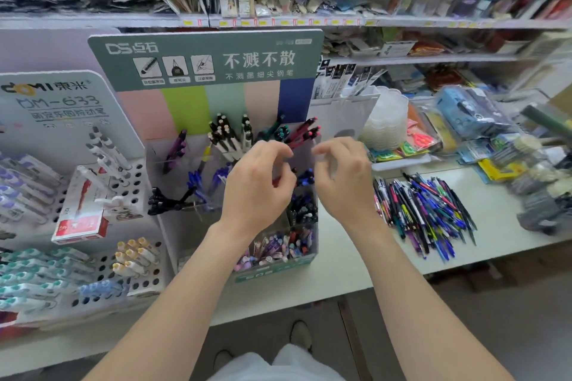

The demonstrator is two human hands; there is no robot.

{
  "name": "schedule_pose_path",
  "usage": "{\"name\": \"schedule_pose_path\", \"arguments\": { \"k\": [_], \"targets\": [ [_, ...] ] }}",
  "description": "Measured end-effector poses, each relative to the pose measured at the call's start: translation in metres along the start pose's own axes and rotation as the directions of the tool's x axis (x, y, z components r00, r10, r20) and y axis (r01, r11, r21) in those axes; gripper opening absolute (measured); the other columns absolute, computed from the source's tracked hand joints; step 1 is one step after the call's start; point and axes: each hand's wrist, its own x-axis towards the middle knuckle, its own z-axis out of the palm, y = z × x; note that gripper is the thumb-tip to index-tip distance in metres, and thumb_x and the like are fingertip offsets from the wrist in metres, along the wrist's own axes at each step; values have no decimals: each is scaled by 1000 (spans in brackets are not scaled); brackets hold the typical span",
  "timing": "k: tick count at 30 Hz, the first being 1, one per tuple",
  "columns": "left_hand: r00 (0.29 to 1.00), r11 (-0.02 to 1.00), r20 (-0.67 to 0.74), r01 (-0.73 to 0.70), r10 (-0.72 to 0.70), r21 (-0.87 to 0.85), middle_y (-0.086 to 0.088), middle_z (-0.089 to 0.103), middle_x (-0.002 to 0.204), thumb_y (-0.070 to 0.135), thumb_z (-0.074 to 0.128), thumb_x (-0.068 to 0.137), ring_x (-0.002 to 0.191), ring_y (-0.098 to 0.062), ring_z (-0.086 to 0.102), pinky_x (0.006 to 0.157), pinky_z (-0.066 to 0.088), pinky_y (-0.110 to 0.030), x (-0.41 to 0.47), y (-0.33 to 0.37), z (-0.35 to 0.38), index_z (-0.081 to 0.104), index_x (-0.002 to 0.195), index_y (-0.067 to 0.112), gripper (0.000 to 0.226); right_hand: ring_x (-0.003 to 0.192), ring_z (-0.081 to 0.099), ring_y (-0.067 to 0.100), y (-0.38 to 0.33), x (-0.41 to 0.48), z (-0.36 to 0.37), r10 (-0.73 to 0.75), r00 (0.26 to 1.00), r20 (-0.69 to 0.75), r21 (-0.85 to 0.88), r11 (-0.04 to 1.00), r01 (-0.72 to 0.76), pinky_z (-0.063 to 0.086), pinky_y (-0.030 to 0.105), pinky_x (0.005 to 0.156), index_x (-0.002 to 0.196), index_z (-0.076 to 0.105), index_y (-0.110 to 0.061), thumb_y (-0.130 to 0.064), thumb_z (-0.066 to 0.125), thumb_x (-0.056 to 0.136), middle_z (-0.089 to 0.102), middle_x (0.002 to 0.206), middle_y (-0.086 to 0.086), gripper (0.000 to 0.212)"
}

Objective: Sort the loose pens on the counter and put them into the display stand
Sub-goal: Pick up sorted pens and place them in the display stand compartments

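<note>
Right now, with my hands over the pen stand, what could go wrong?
The red pens lean out past the right edge of the display stand, close to your right hand; a bump could tip them out. The loose pens lie near the front edge of the counter and might roll off.

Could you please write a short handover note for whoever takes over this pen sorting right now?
Left hand: over the display stand, fingers curled; whether it holds a pen is unclear.
Right hand: beside it over the stand, fingers loosely curled, nothing visible in it.
Loose pens: a mixed pile on the counter, right of the stand.
Done: several stand compartments already hold pens grouped by colour.
Left: the pile on the counter is yet to be sorted and loaded.
</note>
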Motion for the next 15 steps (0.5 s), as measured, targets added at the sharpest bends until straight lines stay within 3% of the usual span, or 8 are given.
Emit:
{"name": "schedule_pose_path", "arguments": {
  "k": [4, 6, 9, 12, 15],
  "targets": [
    [944, 981, 329, 94, -34, -167, 13, 66, 73, 23, 63, 95, 64, -9, 61, 62, 53, -38, -24, 26, 25, 69, 97, 28, 8, 80, 67, 5, 12, -54, -28, 268, 957, 114, 85, 957, -278, 49, 20, 72, 92, 79, -22, -4, 61, 91, 75, 83, -14, 24],
    [862, 972, 507, 137, -23, -189, 16, 67, 72, 30, 60, 96, 61, -9, 61, 63, 54, -35, -36, 36, 43, 69, 96, 33, 9, 75, 66, 3, 33, -79, -40, 435, 884, 171, 72, 889, -451, 45, 16, 67, 91, 79, -25, -5, 61, 90, 74, 76, -16, 26],
    [722, 985, 692, 135, -24, -106, 18, 69, 83, 34, 58, 100, 67, -4, 62, 68, 55, -34, -51, 45, 71, 70, 101, 35, 12, 68, 66, 1, 78, -110, -54, 631, 727, 269, 15, 752, -659, 50, 23, 68, 93, 77, -27, -10, 58, 92, 76, 74, -9, 26],
    [574, 991, 815, 135, -79, 0, 15, 69, 96, 34, 54, 104, 80, -2, 62, 78, 57, -35, -62, 46, 104, 68, 113, 31, 17, 83, 73, 12, 132, -133, -59, 724, 596, 348, -122, 665, -737, 59, 33, 73, 101, 75, -27, -23, 57, 96, 76, 83, -4, 19],
    [489, 984, 860, 161, -143, 72, 13, 68, 106, 33, 53, 106, 86, -2, 60, 83, 55, -32, -67, 49, 153, 69, 120, 29, 21, 76, 67, 8, 189, -136, -69, 739, 552, 386, -234, 657, -716, 48, 23, 60, 109, 75, -20, -23, 58, 100, 74, 85, -1, 19]
  ]
}}
